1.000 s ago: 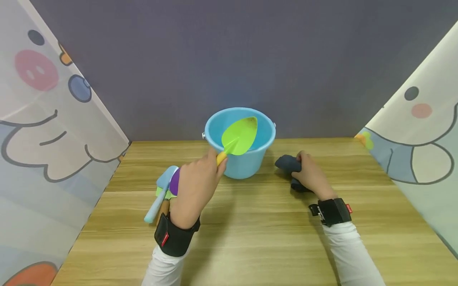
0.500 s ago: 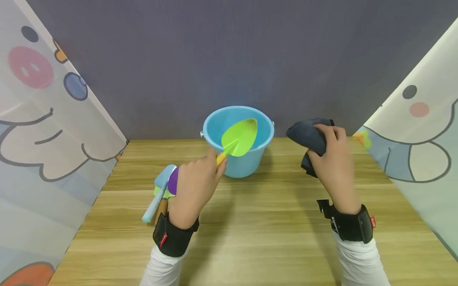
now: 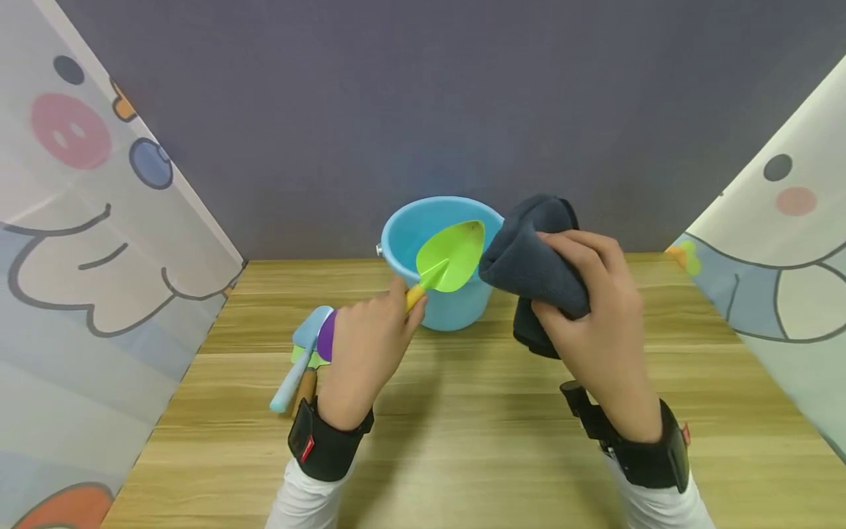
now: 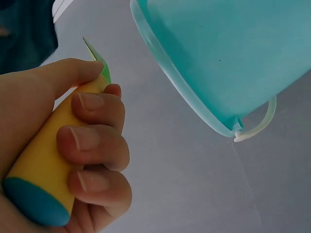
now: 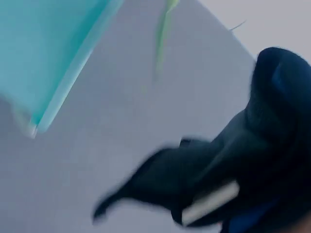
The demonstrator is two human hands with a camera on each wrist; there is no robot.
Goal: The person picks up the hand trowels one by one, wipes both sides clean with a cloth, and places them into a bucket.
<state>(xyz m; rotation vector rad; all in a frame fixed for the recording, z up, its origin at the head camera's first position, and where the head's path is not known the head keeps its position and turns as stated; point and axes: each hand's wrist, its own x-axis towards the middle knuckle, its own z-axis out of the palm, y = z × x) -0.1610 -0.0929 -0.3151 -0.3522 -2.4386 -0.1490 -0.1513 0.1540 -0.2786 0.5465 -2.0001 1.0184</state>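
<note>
My left hand (image 3: 370, 345) grips the yellow handle of a small trowel (image 3: 451, 257), its green blade raised in front of the blue bucket (image 3: 456, 308). A brownish smudge shows near the blade's tip. In the left wrist view, fingers and thumb wrap the trowel's handle (image 4: 53, 150), which ends in a blue cap. My right hand (image 3: 595, 323) holds a folded dark grey cloth (image 3: 538, 257) up off the table, just right of the blade and overlapping the bucket's right side. The same cloth (image 5: 218, 170) hangs blurred in the right wrist view, where most of the hand is out of sight.
Left of my left hand lie a light blue trowel (image 3: 297, 364), a purple piece (image 3: 326, 338) partly hidden by that hand, a light green piece (image 3: 311, 358) and a brown wooden handle (image 3: 305, 389). A dark grey wall (image 3: 317, 132) rises behind the wooden table (image 3: 456, 455).
My right hand has lifted the cloth off the table and brought it left and closer, beside the trowel blade. The left hand and trowel have stayed nearly still.
</note>
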